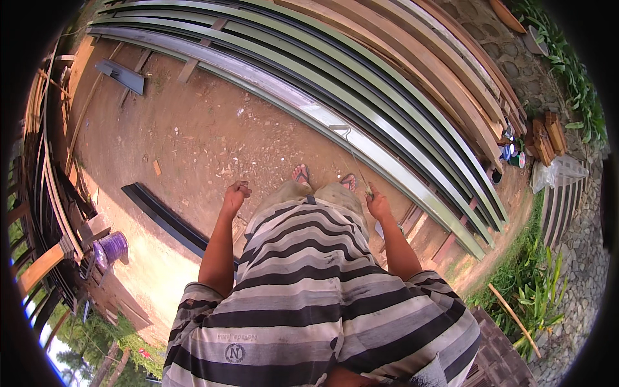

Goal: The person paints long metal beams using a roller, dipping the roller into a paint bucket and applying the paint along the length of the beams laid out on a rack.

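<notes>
In my right hand is the thin handle of a paint roller, held to the right of my legs. The roller's head lies against the pale face of the nearest long metal beam. That beam looks whitish and glossy along much of its length, with a green lower edge. My left hand hangs free over the dirt, its fingers loosely bent and apart, with nothing visible in them. Both forearms reach forward past my striped shirt.
More green and dark beams lie parallel beyond, then wooden planks. Small paint cans stand at the right. A dark metal channel lies at my left, near a purple bucket. Another metal piece lies at the far left.
</notes>
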### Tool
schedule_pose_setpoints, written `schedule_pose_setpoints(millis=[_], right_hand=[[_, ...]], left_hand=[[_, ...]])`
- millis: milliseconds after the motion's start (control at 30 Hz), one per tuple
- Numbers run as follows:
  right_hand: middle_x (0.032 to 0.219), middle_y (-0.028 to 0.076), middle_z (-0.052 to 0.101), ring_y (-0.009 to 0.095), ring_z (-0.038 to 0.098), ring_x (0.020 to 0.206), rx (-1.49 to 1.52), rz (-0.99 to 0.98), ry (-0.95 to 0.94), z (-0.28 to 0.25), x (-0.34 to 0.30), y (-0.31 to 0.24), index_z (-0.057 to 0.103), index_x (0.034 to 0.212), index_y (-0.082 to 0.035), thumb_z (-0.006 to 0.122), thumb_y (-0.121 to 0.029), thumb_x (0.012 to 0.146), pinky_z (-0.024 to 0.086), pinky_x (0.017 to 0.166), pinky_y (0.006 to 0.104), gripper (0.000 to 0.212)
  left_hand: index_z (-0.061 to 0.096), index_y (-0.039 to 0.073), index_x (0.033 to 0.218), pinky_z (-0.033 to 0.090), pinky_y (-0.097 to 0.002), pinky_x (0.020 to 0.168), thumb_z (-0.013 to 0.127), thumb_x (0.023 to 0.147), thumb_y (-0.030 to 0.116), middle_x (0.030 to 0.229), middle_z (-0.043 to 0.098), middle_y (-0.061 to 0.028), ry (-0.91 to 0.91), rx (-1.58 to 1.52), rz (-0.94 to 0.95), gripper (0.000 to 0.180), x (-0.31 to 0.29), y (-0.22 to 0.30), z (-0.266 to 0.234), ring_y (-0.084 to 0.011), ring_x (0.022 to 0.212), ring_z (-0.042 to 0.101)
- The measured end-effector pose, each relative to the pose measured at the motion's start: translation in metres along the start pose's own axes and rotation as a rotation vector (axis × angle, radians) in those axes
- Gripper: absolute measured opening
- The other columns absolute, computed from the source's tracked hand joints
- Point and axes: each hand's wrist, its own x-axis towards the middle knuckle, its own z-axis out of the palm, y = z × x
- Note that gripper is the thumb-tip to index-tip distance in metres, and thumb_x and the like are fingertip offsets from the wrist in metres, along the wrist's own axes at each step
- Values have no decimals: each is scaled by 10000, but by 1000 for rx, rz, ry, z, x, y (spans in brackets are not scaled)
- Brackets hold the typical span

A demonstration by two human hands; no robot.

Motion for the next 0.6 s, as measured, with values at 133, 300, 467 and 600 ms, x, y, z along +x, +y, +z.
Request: schedule_pose_setpoints(millis=[133,300,467,600], right_hand=[[1128,302,664,461,648,1050,42,-103,-9,4,10,-14,445,1487,-149,572,-269,914,515,939,513,599],[1131,311,658,452,644,1070,74,-29,-115,13,71,-98,431,1488,-115,563,-264,909,510,950,517,612],[1159,285,661,449,640,1082,22,-57,-44,4,71,-89,427,1498,-176,560,-284,920,508,947,520,603],[1177,283,654,454,633,1092,20,-47,31,-6,24,19,419,1506,-199,564,-303,930,506,948,510,603]], left_hand=[[639,-31,1192,530,-374,874,536,919,153,1004,720,-219,-34,280,149,345,-9,4,-5,-294,927,702],[668,9,1139,525,-399,873,564,906,184,1004,722,-204,-244,532,390,309,-34,80,3,-334,960,702],[694,59,1063,535,-427,827,591,891,216,971,729,-172,-452,1008,407,255,-96,177,-21,-364,929,695],[703,82,1115,529,-414,837,646,869,264,1016,724,-169,-1034,1191,232,310,-172,220,-39,-358,967,681]])
